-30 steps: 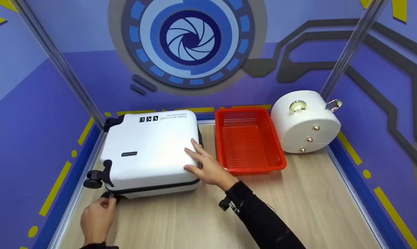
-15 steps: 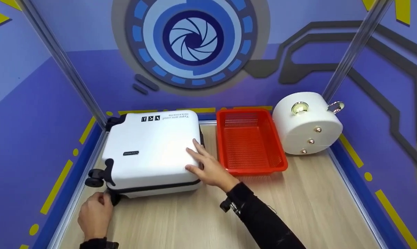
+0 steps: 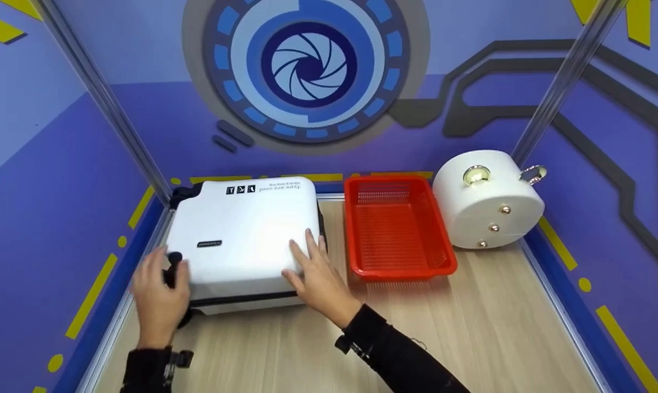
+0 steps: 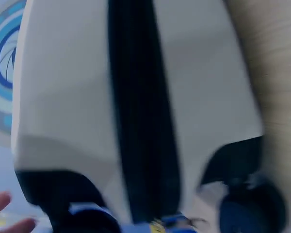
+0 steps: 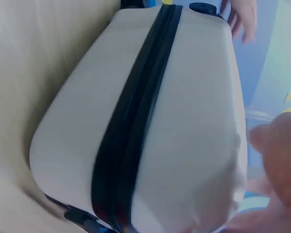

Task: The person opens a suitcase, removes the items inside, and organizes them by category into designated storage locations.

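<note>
A white hard-shell suitcase (image 3: 252, 224) lies flat at the left, a black zipper band (image 5: 131, 107) along its near side. Its black corner guards and wheels point left. My left hand (image 3: 160, 292), slightly blurred, is over the near-left wheel corner, thumb and fingers spread on either side of a black wheel mount. Part of that wheel is hidden behind the hand. In the left wrist view, fingertips (image 4: 9, 218) show apart from the corner. My right hand (image 3: 321, 281) rests with spread fingers on the suitcase's top near its right end.
A red plastic basket (image 3: 353, 245) stands right of the suitcase. Beyond it, a white rounded case (image 3: 471, 202) with gold studs and ring-shaped fittings sits near the right corner. Purple-blue printed walls (image 3: 67, 164) close in the wood-grain surface (image 3: 263, 355) on the left, back and right.
My left hand has risen from the lower wheel beside the suitcase to its upper near-left corner, fingers spreading from a pinch. The right hand has stayed on the suitcase, shifting slightly.
</note>
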Demonstrator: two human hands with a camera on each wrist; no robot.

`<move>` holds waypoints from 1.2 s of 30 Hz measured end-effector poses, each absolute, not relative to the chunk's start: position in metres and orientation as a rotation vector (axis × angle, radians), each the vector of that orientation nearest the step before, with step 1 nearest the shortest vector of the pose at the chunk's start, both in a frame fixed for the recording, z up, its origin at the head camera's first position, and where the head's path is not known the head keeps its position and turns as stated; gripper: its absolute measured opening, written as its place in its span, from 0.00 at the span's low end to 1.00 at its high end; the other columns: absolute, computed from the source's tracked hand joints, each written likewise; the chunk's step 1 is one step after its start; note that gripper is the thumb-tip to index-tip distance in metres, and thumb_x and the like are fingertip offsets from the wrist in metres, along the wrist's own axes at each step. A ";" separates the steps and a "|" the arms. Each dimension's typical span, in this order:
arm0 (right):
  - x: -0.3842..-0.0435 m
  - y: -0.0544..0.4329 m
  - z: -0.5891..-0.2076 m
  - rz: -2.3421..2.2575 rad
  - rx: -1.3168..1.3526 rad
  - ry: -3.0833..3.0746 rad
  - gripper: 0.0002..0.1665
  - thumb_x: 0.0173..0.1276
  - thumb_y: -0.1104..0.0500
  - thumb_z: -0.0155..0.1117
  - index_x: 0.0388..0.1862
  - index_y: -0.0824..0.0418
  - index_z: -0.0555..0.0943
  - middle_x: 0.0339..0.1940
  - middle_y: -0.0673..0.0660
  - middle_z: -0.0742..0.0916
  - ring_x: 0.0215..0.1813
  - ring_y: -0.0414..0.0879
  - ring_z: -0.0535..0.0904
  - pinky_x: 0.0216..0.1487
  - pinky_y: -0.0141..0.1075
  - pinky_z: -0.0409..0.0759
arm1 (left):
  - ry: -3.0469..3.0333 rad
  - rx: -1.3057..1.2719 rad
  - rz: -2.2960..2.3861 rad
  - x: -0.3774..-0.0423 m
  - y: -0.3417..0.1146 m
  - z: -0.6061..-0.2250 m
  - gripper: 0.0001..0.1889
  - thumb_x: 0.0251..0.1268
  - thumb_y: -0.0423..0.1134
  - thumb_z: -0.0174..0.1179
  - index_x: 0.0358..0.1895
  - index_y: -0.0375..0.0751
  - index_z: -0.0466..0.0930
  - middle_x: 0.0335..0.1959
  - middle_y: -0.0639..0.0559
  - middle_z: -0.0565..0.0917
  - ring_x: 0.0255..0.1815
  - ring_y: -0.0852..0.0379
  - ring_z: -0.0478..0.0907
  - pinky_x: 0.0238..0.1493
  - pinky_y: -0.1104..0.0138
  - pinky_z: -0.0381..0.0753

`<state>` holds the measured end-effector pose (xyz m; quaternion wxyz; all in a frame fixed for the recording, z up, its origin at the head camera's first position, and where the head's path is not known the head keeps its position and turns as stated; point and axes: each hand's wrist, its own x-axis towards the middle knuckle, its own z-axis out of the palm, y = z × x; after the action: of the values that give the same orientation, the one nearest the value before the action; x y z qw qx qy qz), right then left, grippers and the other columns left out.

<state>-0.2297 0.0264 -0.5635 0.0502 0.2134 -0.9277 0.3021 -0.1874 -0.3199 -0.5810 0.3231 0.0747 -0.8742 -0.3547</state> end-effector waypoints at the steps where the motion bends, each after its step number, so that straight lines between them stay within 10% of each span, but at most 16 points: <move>1: -0.229 0.026 -0.564 0.895 0.645 -2.843 0.41 0.86 0.35 0.57 0.90 0.46 0.64 0.95 0.63 0.53 0.92 0.74 0.51 0.81 0.68 0.70 | -2.359 0.158 -0.909 -0.191 -0.317 -0.580 0.32 0.81 0.49 0.65 0.81 0.40 0.73 0.83 0.30 0.69 0.83 0.24 0.63 0.83 0.27 0.51; 13: -0.244 0.031 -0.565 0.884 0.701 -2.844 0.40 0.86 0.39 0.58 0.90 0.49 0.65 0.95 0.65 0.53 0.91 0.76 0.50 0.79 0.69 0.72 | -2.474 0.165 -0.693 -0.193 -0.295 -0.579 0.33 0.80 0.56 0.65 0.77 0.39 0.78 0.81 0.27 0.69 0.78 0.24 0.68 0.77 0.31 0.57; 25: -0.290 0.051 -0.548 0.900 0.617 -2.960 0.46 0.75 0.66 0.64 0.90 0.48 0.66 0.95 0.63 0.54 0.91 0.77 0.49 0.83 0.71 0.64 | -2.483 0.233 -0.516 -0.160 -0.231 -0.582 0.39 0.73 0.59 0.71 0.76 0.35 0.78 0.73 0.22 0.74 0.64 0.21 0.78 0.68 0.33 0.66; 36: -0.309 0.055 -0.556 0.828 0.586 -2.848 0.42 0.76 0.71 0.58 0.88 0.56 0.69 0.92 0.70 0.59 0.89 0.79 0.55 0.84 0.64 0.69 | -2.406 0.159 -0.618 -0.151 -0.214 -0.566 0.21 0.70 0.46 0.75 0.59 0.38 0.91 0.57 0.29 0.81 0.46 0.32 0.84 0.51 0.42 0.73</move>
<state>-0.3088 0.0549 -0.5557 0.0591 0.1934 -0.9405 0.2732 -0.1505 -0.2138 -0.5661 0.3204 0.0607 -0.9157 -0.2350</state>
